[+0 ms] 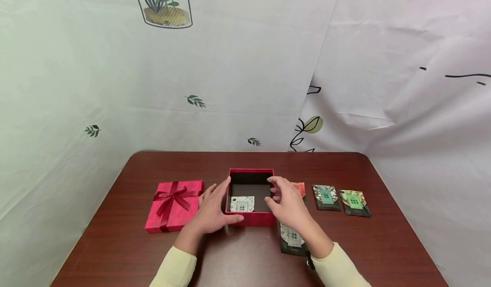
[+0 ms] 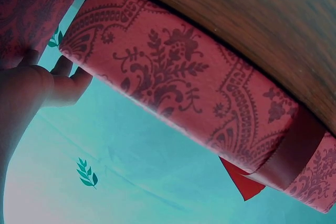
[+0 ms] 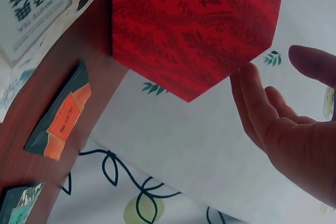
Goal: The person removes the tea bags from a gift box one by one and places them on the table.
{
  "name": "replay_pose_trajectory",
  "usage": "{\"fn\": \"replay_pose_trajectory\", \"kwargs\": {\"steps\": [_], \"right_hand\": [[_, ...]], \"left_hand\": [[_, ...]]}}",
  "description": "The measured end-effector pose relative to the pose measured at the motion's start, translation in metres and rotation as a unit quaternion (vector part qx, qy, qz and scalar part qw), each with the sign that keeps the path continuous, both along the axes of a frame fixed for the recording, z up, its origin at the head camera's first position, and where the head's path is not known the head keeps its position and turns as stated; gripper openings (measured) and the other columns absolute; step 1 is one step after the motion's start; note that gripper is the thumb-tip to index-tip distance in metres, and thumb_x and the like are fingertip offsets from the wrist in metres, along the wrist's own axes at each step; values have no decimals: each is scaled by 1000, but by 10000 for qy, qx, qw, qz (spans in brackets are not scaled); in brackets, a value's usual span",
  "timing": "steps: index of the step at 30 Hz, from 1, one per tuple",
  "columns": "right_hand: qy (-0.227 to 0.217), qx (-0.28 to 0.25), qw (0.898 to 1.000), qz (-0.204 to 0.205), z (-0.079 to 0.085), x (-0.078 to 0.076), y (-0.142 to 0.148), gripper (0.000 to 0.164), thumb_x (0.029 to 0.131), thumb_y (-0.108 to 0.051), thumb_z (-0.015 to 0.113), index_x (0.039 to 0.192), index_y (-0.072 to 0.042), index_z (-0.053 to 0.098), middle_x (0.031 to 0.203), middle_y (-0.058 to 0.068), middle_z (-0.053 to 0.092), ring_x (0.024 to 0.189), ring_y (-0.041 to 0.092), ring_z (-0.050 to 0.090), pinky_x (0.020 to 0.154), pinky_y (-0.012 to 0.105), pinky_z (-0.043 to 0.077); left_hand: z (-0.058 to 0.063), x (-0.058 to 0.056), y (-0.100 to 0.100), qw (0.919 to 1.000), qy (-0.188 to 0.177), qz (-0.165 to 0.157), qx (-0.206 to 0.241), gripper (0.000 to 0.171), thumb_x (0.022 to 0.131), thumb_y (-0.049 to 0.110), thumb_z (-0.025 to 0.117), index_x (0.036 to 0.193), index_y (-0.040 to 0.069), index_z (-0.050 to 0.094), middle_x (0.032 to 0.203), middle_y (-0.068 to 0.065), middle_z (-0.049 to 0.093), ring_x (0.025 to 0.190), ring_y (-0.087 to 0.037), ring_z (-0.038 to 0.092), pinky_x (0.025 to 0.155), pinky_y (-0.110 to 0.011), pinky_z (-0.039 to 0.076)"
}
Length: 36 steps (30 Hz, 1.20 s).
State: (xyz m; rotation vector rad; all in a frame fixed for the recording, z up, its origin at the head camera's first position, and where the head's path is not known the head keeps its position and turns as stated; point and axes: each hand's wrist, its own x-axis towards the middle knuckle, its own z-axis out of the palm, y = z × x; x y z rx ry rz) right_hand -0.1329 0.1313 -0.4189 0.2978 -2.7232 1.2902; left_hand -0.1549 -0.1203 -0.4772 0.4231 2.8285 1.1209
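Note:
A red open box (image 1: 250,219) stands mid-table in the head view, its inside dark. A white patterned sachet (image 1: 242,203) lies in its near left part. My left hand (image 1: 212,210) rests along the box's left wall, fingers extended and thumb over the front face. At the right rim is my right hand (image 1: 287,202), its fingers loosely bent and the thumb apart from them. The right wrist view shows those fingertips right at the box's edge (image 3: 194,35), with nothing between fingers and thumb.
A red lid (image 1: 174,206) with a ribbon bow lies left of the box. To the right, a larger white-and-black sachet (image 1: 293,238) and an orange sachet (image 1: 299,188) are partly hidden by my right hand. Farther right are a teal-labelled sachet (image 1: 326,197) and a green-labelled sachet (image 1: 355,202).

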Motion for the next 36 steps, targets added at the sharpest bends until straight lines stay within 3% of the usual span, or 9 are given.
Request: {"fn": "replay_pose_trajectory", "kwargs": {"steps": [7,15,36], "right_hand": [[-127,-37,9994,323,-1,-5,-12,49,87,-6,77,132,-9,57,121,9,60,104,27,65,83,39,56],[-404,72,9983,413,0,-10,-25,52,89,-10,76,136,-9,55,128,12,58,107,31,63,84,42,56],[-657,604,9942,608,-14,-26,-35,54,88,-14,76,137,-5,55,125,15,60,105,28,61,85,47,54]], "left_hand": [[0,1,0,10000,-3,18,3,120,64,57,88,160,27,24,156,3,37,143,-34,18,108,-64,10],[1,0,-1,10000,17,-17,43,119,64,55,89,160,27,24,156,3,37,143,-35,19,107,-64,11],[1,0,-1,9999,-30,-94,115,118,66,55,88,160,28,23,157,3,35,143,-35,17,107,-64,11]]}}
